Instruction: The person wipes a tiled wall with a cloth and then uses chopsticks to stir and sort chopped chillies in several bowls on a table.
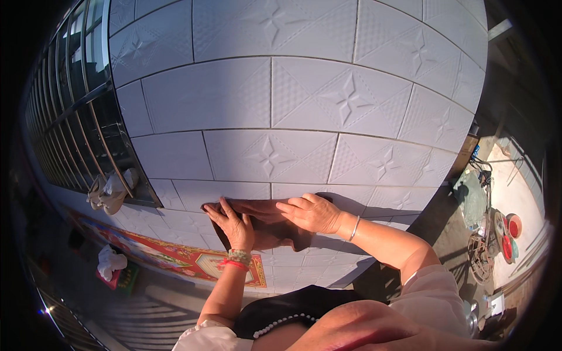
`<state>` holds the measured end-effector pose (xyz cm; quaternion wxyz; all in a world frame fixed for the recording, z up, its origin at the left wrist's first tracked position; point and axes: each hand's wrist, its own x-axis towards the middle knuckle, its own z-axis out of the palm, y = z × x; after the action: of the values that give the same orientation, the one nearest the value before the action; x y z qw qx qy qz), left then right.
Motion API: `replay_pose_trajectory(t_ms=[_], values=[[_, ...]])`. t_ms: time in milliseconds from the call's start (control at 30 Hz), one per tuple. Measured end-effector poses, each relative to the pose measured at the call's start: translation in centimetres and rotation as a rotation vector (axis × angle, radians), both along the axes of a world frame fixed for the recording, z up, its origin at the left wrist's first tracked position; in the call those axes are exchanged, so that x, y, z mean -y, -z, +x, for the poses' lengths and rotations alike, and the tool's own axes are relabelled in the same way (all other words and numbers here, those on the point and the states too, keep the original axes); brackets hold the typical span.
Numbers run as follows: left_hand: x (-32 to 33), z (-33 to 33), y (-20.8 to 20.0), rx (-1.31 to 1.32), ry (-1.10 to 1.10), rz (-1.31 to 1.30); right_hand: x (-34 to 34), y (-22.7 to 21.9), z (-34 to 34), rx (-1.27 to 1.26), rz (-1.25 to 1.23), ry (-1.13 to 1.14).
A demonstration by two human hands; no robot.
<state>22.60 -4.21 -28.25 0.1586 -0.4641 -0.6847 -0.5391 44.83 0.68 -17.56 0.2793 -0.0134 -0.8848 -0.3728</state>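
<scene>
A dark brown cloth (275,231) lies against the white tiled wall (246,155) in front of me, creased along its upper part. On its left end my left hand (235,229) rests with fingers stretched and spread, pressing it to the tiles. My right hand (316,213) is over the upper right part, its fingers bent and close together on the fabric. Some of the right fingertips are hard to make out. The lower edge of the cloth hangs unevenly between my two hands.
A barred window (76,117) is at the left, with pale cloths (114,190) on its sill. Below it runs a red patterned panel (187,257). At the right, past the wall's corner, stand a red bowl (514,227) and clutter. A white bundle (110,262) sits at the lower left.
</scene>
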Motion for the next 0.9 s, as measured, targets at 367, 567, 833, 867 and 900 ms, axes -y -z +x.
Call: replay_pose_trajectory(t_ms=[367,567,833,867,900], values=[[-6.1,0.9,-33.5,-0.588,0.092,0.785,-2.6,-26.3,2.4,-0.549,0.585,0.128],[-5.3,1.4,-28.4,-0.752,-0.146,0.499,-2.9,-19.3,1.7,-0.52,0.261,0.126],[-3.9,0.2,-15.2,-0.737,0.004,0.222,-2.8,-6.1,2.1,-0.409,0.174,0.119],[-3.8,0.1,-13.3,-0.723,0.022,0.183,-2.5,-4.6,2.2,-0.36,0.137,0.132],[-3.4,-0.2,-11.6,-0.724,0.013,0.127,-1.9,-3.4,2.2,-0.318,0.103,0.138]])
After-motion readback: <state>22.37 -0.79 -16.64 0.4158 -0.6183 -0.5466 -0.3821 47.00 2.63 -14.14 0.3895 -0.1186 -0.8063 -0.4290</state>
